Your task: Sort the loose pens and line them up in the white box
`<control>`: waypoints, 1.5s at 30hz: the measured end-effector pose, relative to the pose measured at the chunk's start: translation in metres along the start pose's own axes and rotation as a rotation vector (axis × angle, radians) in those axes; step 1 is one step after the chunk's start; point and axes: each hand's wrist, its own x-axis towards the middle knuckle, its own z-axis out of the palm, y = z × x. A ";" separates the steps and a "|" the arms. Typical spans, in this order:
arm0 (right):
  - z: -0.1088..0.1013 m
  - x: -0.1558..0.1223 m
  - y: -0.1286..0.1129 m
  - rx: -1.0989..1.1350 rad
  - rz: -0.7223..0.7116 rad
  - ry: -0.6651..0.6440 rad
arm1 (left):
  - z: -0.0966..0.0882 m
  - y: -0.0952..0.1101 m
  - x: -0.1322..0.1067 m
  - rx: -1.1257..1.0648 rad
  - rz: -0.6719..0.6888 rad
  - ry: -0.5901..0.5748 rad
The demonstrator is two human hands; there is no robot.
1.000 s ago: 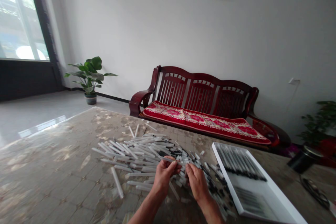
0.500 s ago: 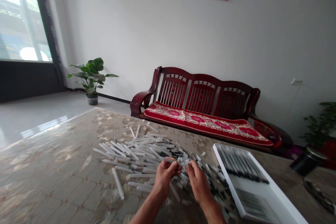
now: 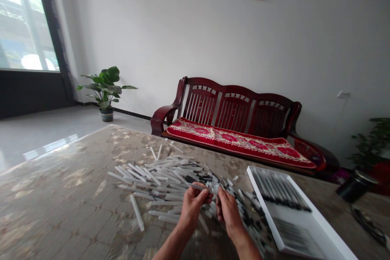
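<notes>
My left hand is closed around a pale, translucent pen barrel, which points toward my right hand. Close beside it, my right hand has its fingers pinched together at the barrel's right end. Whatever lies between those fingertips is hidden. Under and to the left of both hands spreads a loose pile of whitish pen barrels. Small clear and black pen parts are scattered around and to the right of my right hand.
A white tray at the right holds rows of pens with black ends. Farther right are a dark lidded cup and a black cable. A patterned cloth covers the table. Beyond stands a red wooden bench.
My right hand has turned slightly and its fingers have shifted at the barrel's end. My left hand has moved a little to the right, still holding the pen barrel.
</notes>
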 end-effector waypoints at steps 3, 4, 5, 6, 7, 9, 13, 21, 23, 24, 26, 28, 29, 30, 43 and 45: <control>0.000 0.001 -0.002 0.166 0.166 -0.085 | 0.003 0.004 -0.003 0.052 0.044 -0.051; -0.003 0.002 -0.003 0.197 0.169 -0.120 | 0.004 0.006 -0.004 0.061 0.039 -0.075; -0.008 0.003 -0.005 0.217 0.155 -0.154 | 0.004 0.009 -0.005 0.068 0.017 -0.104; -0.013 0.003 -0.007 0.229 0.131 -0.189 | 0.005 0.011 -0.006 0.074 -0.019 -0.135; -0.020 0.004 -0.009 0.231 0.099 -0.228 | 0.006 0.014 -0.007 0.079 -0.068 -0.168; -0.031 0.005 -0.015 0.189 0.035 -0.310 | 0.005 0.018 -0.008 0.086 -0.195 -0.235; -0.043 0.006 -0.026 -0.049 -0.038 -0.379 | -0.003 0.019 -0.011 0.118 -0.494 -0.446; -0.036 -0.011 -0.023 -0.508 -0.282 -0.242 | -0.008 0.014 -0.001 -0.037 -0.371 -0.251; -0.035 -0.023 -0.018 -0.770 -0.329 -0.270 | -0.008 0.017 0.003 -0.101 -0.319 -0.140; -0.034 -0.029 -0.016 -0.879 -0.337 -0.295 | -0.008 0.018 0.005 -0.125 -0.309 -0.093; -0.033 -0.040 -0.011 -1.032 -0.339 -0.339 | -0.008 0.018 0.007 -0.163 -0.298 -0.011; -0.031 -0.048 -0.007 -1.124 -0.340 -0.362 | -0.009 0.016 0.009 -0.188 -0.273 0.045; -0.030 -0.050 -0.006 -1.160 -0.346 -0.367 | -0.009 0.014 0.009 -0.197 -0.251 0.067; -0.029 -0.052 -0.005 -1.192 -0.355 -0.370 | -0.009 0.013 0.010 -0.204 -0.227 0.085; -0.036 -0.011 -0.010 0.113 -0.218 0.119 | -0.005 0.012 0.008 -0.211 -0.119 0.175; -0.032 -0.007 -0.012 0.170 -0.228 0.150 | -0.004 0.012 0.007 -0.202 -0.112 0.166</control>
